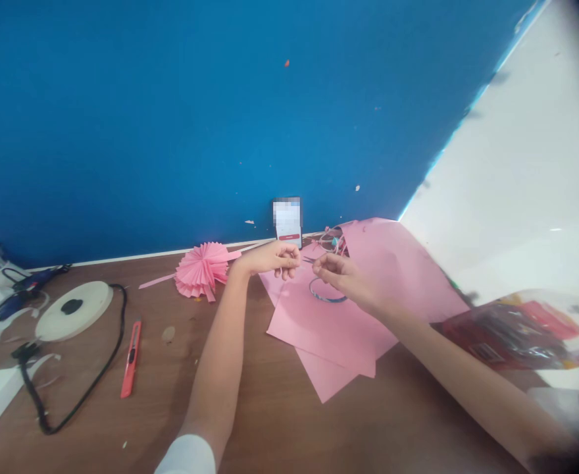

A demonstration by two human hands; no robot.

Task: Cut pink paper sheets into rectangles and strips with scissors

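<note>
left hand and right hand meet fingertip to fingertip, each pinched shut on an end of a thin strand that spans the small gap between them; it is too fine to tell what it is. just below lies a blue ring on pink paper sheets. a phone leans behind, with a pink paper fan left and a red utility knife further left.
</note>
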